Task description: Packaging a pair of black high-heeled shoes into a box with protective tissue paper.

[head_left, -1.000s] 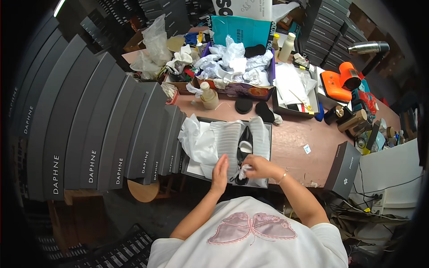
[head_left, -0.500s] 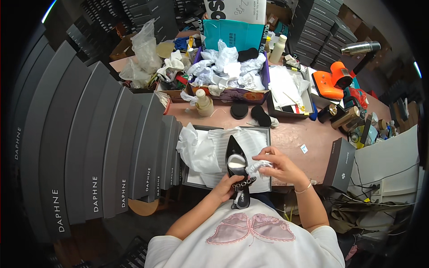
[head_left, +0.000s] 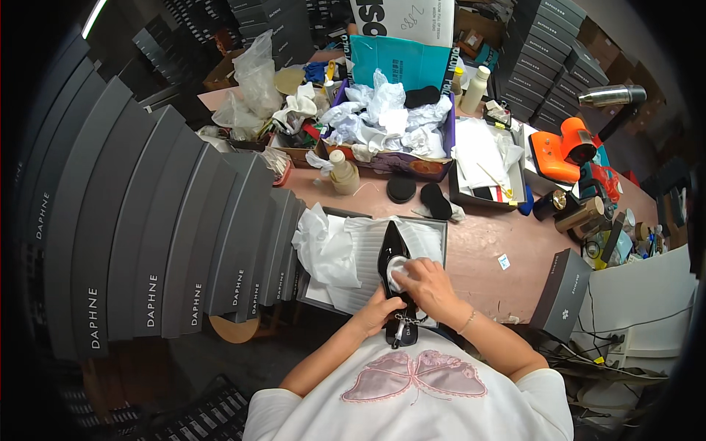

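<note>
Close against the body, left hand point(head_left: 376, 314) grips the heel end of a glossy black pointed shoe point(head_left: 392, 257), toe aimed away over the open shoebox point(head_left: 434, 224). Right hand point(head_left: 425, 283) presses a white paper wad point(head_left: 397, 269) into it. Beyond, crumpled tissue point(head_left: 323, 246) lines the box.

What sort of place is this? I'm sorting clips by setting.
Probably a shoe packing or finishing workroom: stacked dark shoe boxes, a black pointed shoe held over an open box lined with white paper, and a cluttered worktable.
</note>
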A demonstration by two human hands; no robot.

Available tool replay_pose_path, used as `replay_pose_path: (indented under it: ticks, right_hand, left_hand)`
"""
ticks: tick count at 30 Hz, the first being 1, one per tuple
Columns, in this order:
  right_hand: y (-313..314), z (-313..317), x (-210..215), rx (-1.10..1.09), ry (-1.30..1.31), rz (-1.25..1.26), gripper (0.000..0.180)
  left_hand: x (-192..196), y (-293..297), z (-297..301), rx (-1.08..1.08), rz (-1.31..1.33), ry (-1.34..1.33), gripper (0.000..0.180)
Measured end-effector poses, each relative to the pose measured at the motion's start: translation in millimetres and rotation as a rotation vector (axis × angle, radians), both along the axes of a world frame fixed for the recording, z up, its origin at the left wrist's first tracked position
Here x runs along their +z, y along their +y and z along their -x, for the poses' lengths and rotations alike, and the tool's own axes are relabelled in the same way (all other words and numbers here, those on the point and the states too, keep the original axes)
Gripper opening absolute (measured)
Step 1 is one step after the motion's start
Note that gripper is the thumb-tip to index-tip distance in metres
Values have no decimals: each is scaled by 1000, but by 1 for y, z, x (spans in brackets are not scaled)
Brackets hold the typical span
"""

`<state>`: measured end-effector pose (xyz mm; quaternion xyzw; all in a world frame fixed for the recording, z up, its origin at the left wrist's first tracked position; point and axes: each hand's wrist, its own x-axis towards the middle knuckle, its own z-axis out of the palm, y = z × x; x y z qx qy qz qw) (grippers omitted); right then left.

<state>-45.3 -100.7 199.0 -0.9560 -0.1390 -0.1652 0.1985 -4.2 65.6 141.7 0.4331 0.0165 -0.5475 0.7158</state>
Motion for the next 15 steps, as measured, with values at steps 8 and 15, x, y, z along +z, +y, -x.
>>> replay_pose_path:
  ticks: [8,15]
  right_hand:
    - [6,-1,-3,-41,284,-562,30]
    - [-10,-26,-33,-221,-16,-455,57]
  left_hand:
    - [-2,2,8,81,-21,25,46]
    - [7,0,4,5,56,-71,55]
